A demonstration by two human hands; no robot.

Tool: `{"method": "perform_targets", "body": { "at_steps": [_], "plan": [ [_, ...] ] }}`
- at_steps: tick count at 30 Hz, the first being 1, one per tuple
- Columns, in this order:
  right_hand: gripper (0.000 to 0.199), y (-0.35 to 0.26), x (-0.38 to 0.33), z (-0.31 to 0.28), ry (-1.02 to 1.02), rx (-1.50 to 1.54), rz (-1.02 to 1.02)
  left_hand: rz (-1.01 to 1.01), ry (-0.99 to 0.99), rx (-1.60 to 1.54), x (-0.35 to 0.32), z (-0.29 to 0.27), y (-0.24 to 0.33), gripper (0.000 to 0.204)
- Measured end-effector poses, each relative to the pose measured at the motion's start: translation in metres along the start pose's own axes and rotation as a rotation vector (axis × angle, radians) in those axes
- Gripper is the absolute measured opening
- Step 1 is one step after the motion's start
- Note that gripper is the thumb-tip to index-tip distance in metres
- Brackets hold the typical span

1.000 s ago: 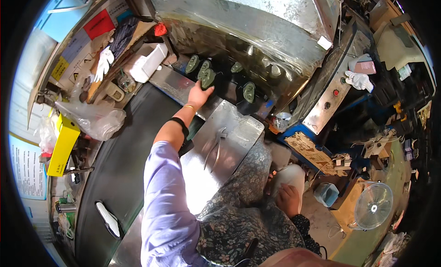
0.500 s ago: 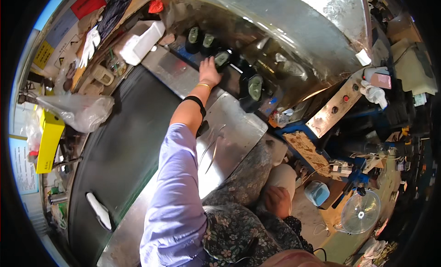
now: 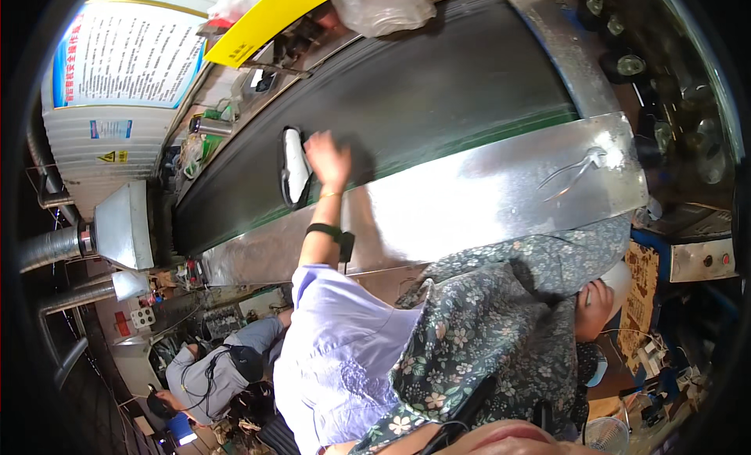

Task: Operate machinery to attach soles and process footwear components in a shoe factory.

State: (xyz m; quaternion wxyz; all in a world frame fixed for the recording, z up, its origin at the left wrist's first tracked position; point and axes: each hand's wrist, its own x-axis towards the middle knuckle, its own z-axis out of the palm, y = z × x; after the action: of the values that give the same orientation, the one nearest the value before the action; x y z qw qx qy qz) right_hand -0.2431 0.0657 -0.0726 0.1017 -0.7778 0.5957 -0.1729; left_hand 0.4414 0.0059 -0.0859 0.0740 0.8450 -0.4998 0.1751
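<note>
Left hand (image 3: 327, 159): upper centre-left of frame, arm stretched across the steel apron (image 3: 485, 201) onto the dark conveyor belt (image 3: 422, 103); fingers touching the right edge of a white shoe insole in a black rim (image 3: 295, 167), lying flat on the belt. Closed grip or mere touch: cannot tell. Black wristband and thin bracelet on the forearm.

Right hand (image 3: 596, 308): lower right, resting at the hem of the floral apron, well apart from the left; fingers curled, nothing visibly held.

Change over the last second: left hand formerly at the row of green-topped fixtures (image 3: 630, 64) by the machine hood, now far along the belt at the insole; view swung with it. Judged: pickup of the next piece just beginning.

Also present: metal tweezers (image 3: 575, 172) lying on the steel apron, right of centre; yellow board (image 3: 266, 21) and clear plastic bag (image 3: 379, 7) at top; white notice (image 3: 125, 52) upper left; seated co-worker in grey (image 3: 211, 373) lower left.
</note>
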Motion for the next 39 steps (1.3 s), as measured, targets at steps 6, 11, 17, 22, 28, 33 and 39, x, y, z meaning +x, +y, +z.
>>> {"method": "perform_targets", "body": {
  "at_steps": [6,11,17,22,28,33,39],
  "plan": [
    [0.015,0.024,-0.011,0.009,0.025,-0.049,0.055,-0.788,-0.333,-0.249,-0.047,0.006,-0.171,0.079],
    [0.013,0.043,-0.018,0.011,0.139,0.084,0.132,-0.785,-0.429,-0.782,-0.031,0.046,-0.098,0.061],
    [0.023,0.03,0.031,-0.009,0.164,0.776,0.374,-0.706,-0.749,-1.871,-0.036,-0.02,0.065,0.041],
    [0.069,-0.024,0.12,-0.053,0.037,0.907,0.146,-0.29,-0.971,-1.754,-0.075,-0.08,0.247,0.04],
    [0.032,-0.036,0.104,-0.124,0.572,0.808,0.411,0.952,-1.074,-0.946,-0.118,-0.182,0.359,0.063],
    [0.036,-0.043,0.043,-0.093,0.345,0.636,0.273,1.072,-0.914,-1.322,-0.148,-0.191,0.432,0.103],
    [0.037,-0.02,0.038,-0.069,0.16,0.745,0.22,1.008,-1.0,-1.457,-0.169,-0.141,0.475,0.089]
  ]
}}
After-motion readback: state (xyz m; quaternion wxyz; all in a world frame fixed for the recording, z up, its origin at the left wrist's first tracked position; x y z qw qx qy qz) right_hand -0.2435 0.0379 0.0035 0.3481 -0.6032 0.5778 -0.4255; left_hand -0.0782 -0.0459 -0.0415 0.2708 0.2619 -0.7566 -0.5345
